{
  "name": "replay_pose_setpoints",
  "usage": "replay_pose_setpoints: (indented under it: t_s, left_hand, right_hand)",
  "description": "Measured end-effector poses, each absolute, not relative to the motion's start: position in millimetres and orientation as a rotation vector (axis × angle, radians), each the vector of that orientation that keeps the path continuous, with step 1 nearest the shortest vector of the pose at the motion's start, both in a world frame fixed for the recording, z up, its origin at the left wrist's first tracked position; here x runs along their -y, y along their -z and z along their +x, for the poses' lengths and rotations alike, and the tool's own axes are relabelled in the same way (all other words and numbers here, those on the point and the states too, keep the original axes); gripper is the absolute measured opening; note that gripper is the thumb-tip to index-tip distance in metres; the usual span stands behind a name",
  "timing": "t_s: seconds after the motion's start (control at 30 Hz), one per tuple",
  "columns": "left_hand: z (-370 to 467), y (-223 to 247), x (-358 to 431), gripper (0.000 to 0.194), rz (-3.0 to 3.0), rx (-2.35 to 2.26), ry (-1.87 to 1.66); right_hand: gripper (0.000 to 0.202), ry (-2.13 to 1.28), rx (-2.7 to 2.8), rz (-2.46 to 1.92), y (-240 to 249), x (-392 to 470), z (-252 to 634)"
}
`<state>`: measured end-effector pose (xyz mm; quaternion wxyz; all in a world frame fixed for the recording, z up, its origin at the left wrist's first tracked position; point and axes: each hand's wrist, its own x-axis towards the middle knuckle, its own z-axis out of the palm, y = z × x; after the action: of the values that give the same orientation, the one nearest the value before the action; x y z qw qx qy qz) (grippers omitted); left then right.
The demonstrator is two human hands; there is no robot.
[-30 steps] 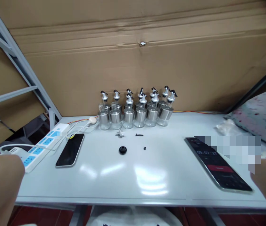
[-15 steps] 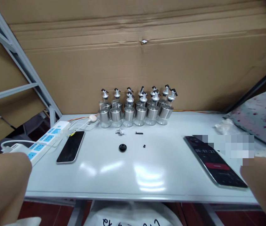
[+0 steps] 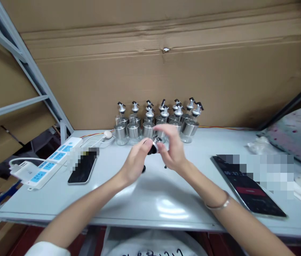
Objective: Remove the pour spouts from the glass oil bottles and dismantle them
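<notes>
A silver-and-black pourer top (image 3: 154,146) is held up over the middle of the table. My left hand (image 3: 137,156) grips it from the left, thumb and fingers pressed round its black base. From the right, my right hand (image 3: 172,147) touches its silver side with the thumb, its index finger raised and curved apart. Behind the hands stand two rows of glass bottles with steel bands (image 3: 133,131), most topped with silver and black pourers. A black round part (image 3: 143,169) lies partly hidden beside my left hand. Below my right hand is a tiny black piece (image 3: 165,166).
At the left lie a white power strip (image 3: 51,163) with cables and a dark phone (image 3: 82,169). A larger phone (image 3: 249,186) showing a timer lies at the right, near a crumpled plastic bag (image 3: 259,145). Cardboard (image 3: 140,78) stands behind the bottles.
Both hands have come in over the middle of the table and now hold the pourer top. The silver piece and thin black strip seen on the table before no longer show there. The view has shifted slightly.
</notes>
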<state>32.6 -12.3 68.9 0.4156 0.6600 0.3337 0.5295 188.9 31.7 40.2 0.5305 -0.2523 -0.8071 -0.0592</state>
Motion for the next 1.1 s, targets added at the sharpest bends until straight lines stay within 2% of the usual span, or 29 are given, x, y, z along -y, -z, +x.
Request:
replay_pose_setpoints:
  t_s: [0.13,0.23,0.37,0.5,0.67,0.8,0.93,1.1]
  left_hand:
    - [38,-26,-10,0.050,1.501,-0.796,-1.145]
    - [35,-14,-13,0.048,1.400,-0.770,-1.041]
    - [31,-16,-7,0.048,1.430,-0.711,-0.983]
    - [27,-22,-6,0.041,1.653,-0.726,-0.946]
    - [28,-20,-6,0.024,1.689,-0.782,-0.817]
    - [30,-11,-5,0.020,1.848,-1.009,-0.880]
    - [25,-11,-9,0.015,2.138,-1.122,-0.921]
    - [21,-18,-7,0.014,2.257,-1.006,-0.915]
  right_hand:
    - [0.034,0.151,2.036,-0.556,-21,-35,189]
    - [0.045,0.140,2.098,-0.613,-14,-33,188]
    - [0.057,0.137,2.124,-0.627,-15,-28,187]
    - [0.047,0.115,2.109,-0.638,-17,-27,190]
    - [0.037,0.276,2.120,-0.619,-12,-31,191]
    - [0.039,0.250,2.123,-0.708,-7,-35,190]
    - [0.048,0.466,2.175,-0.817,-5,-35,189]
    - [0.051,0.656,2.076,-0.781,-12,-31,190]
